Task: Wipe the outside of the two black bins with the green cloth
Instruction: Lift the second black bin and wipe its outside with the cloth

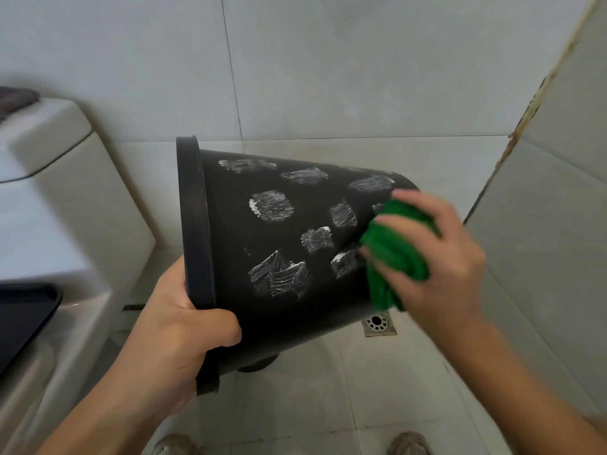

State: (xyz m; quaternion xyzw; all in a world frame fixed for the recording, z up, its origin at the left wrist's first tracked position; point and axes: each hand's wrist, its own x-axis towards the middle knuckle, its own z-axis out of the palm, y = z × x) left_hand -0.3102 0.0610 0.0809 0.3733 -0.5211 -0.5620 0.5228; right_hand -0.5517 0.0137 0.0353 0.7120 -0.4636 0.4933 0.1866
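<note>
A black bin is held on its side in the air, rim to the left and base to the right. Its wall carries several white scratchy smears. My left hand grips the rim at the lower left, thumb on the outside wall. My right hand holds a bunched green cloth and presses it against the bin's wall near the base. A dark round shape shows on the floor beneath the held bin; I cannot tell whether it is the second bin.
A white toilet cistern with a dark seat lid stands at the left. A metal floor drain sits in the tiled floor under the bin. Tiled walls close in at the back and right. My shoes are at the bottom edge.
</note>
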